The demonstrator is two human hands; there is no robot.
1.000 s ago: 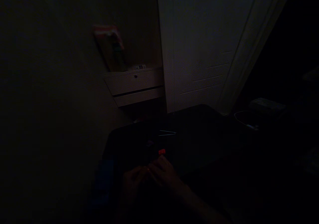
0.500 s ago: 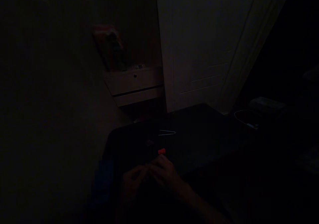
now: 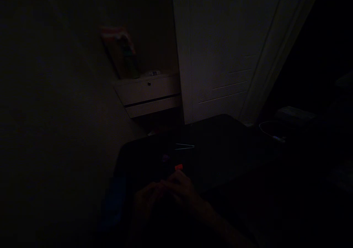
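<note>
The scene is very dark. My left hand and my right hand meet at their fingertips over the near edge of a black table. Both have their fingers pinched together; whatever lies between them is too dark to make out. Just beyond my right hand's fingers is a small bright orange-red piece, lying on the table or touching the fingers, I cannot tell which. A small dark purplish lump rests farther off. Behind it lies a thin metal V-shaped tool like tweezers, its point to the right.
A pale drawer unit stands behind the table, with a red-and-white packet on top. A large white door or panel rises beside it. At right are a white cable and a box-like object. Something blue is at lower left.
The picture has become darker, and the view has shifted very slightly. Both hands keep nearly the same place and pose, fingertips together.
</note>
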